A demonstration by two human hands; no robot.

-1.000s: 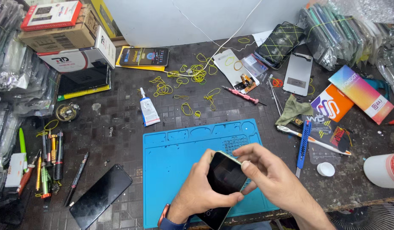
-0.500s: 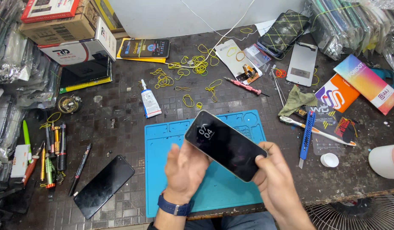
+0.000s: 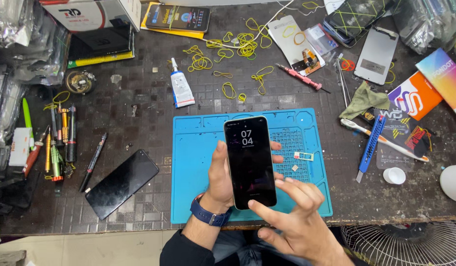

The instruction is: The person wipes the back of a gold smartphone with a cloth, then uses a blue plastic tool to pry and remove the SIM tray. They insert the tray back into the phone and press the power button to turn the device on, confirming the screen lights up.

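My left hand (image 3: 219,180) holds a black smartphone (image 3: 249,160) upright over the blue silicone work mat (image 3: 193,162). The phone's screen is lit and shows white digits near its top. A dark blue watch band sits on my left wrist. My right hand (image 3: 294,216) hovers at the phone's lower right corner, fingers spread, with a fingertip close to the bottom of the screen. A small SIM tray (image 3: 304,156) and a tiny card lie on the mat just right of the phone.
A second black phone (image 3: 122,183) lies face up left of the mat. Pens and screwdrivers (image 3: 60,138) sit at the left. A glue tube (image 3: 179,90), yellow rubber bands (image 3: 238,44), a red screwdriver (image 3: 302,78), a blue cutter (image 3: 371,147), a toothbrush and boxes surround the mat.
The phone has turned from a diagonal tilt to upright in my left hand. My right hand has let go of its edge and now hovers by the lower screen.
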